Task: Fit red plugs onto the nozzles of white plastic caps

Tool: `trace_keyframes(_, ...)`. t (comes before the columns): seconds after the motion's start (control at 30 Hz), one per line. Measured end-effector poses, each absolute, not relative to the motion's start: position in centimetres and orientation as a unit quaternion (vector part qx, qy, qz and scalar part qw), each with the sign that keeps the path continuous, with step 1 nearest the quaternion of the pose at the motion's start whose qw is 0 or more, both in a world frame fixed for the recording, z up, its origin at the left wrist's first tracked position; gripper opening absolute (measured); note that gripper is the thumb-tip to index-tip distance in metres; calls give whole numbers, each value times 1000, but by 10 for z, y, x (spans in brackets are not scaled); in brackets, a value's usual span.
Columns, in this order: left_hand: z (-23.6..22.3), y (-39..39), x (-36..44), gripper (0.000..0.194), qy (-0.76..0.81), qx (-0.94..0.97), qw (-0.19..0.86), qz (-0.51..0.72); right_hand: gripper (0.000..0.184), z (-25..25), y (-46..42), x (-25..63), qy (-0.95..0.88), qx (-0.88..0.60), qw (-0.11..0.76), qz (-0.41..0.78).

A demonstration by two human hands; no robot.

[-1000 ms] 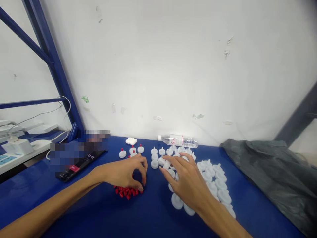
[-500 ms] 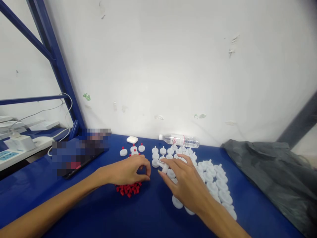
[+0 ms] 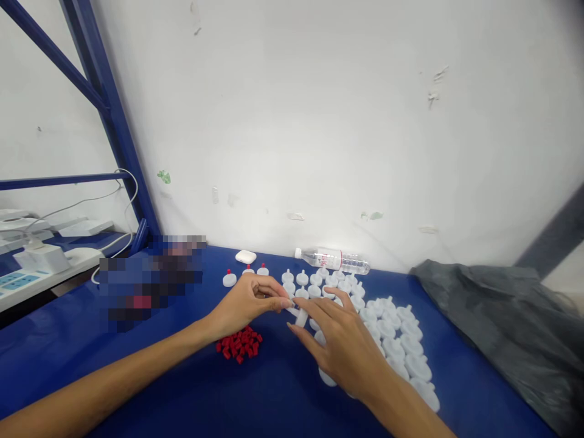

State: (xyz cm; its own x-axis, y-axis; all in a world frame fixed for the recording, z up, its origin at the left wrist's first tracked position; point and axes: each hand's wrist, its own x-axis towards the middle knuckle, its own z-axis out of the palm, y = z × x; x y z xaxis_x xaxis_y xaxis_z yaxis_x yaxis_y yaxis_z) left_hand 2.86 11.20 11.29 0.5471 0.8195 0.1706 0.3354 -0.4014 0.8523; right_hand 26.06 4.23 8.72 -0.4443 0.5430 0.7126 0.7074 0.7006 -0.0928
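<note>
Fingertips (image 3: pixel 283 303) of the left hand (image 3: pixel 244 307) press together with the thumb at the spout of a white cap (image 3: pixel 302 317) at center frame; whatever they pinch is hidden. The fingers of the right hand (image 3: pixel 344 340) curve around the cap, pinching it tilted above the blue tabletop (image 3: pixel 182 383). From left, a white power strip (image 3: pixel 77 260) lies at the frame's edge. At lower center, loose red pieces (image 3: pixel 239 344) sit heaped below the left hand, with red-tipped caps (image 3: pixel 229 280) and a rounded white case (image 3: pixel 245 257) beyond it. A clear bottle (image 3: pixel 337 260) rests on its side by the wall (image 3: pixel 296 121), behind spouted white caps (image 3: pixel 413 347) massed right of center. Dark sheeting (image 3: pixel 497 328) drapes the lower right.
</note>
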Motion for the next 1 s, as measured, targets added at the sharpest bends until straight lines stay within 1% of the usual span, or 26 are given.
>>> trace_keyframes(0.23,113,108,29,32,348,801,381,302,28,88,42,260,-842,-358,381,-133)
trace_keyframes(0.3,113,106,29,37,329,822,366,287,29,88,42,261,-845,-353,378,-135)
trace_keyframes(0.4,113,102,30,50,297,851,335,275,32,88,42,261,-851,-345,374,-132)
trace_keyframes(0.5,113,98,31,55,289,861,298,294,37,86,41,260,-855,-341,370,-126)
trace_keyframes(0.6,112,95,33,55,287,864,272,311,39,85,40,257,-856,-340,371,-120)
trace_keyframes(0.73,109,93,34,53,281,869,246,326,37,83,38,253,-852,-345,378,-110)
trace_keyframes(1.0,99,88,33,42,293,877,191,330,41,81,32,241,-833,-345,405,-155)
